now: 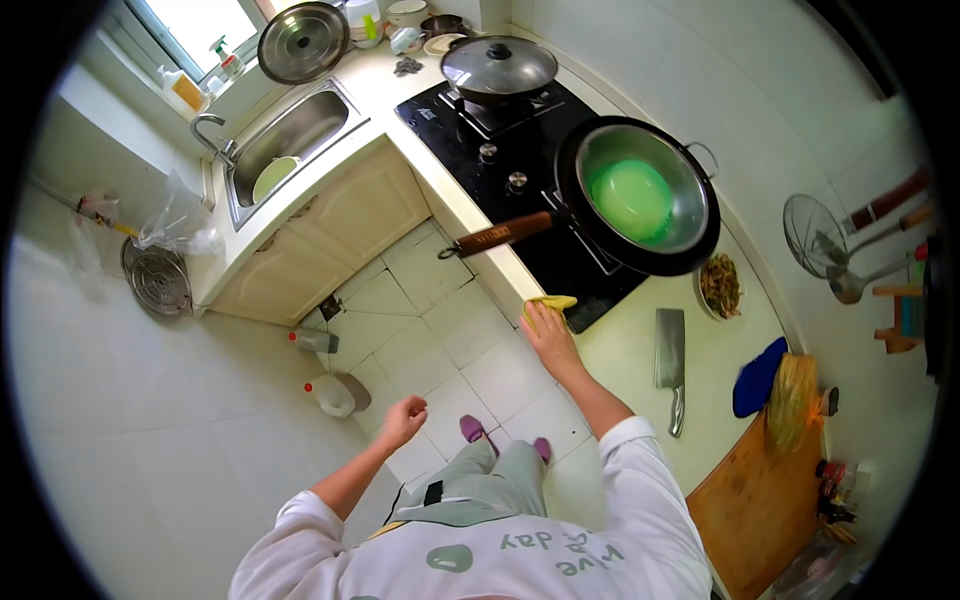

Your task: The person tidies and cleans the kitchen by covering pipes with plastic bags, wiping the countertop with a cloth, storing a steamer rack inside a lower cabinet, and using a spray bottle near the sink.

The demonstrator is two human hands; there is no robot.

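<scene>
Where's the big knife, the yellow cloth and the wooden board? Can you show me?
Big knife (670,362): head view, on its wide blade.
Yellow cloth (560,301): head view, on the part showing past the fingers.
Wooden board (748,500): head view, middle of its flat top.

From the torso, the right hand (549,337) reaches toward one o'clock, fingers extended; the left hand (404,420) curls at eleven.

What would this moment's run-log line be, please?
right hand: on yellow cloth at stove corner | left hand: curled, nothing visible held | wooden-handled wok: on stove | cleaver: on counter
</scene>
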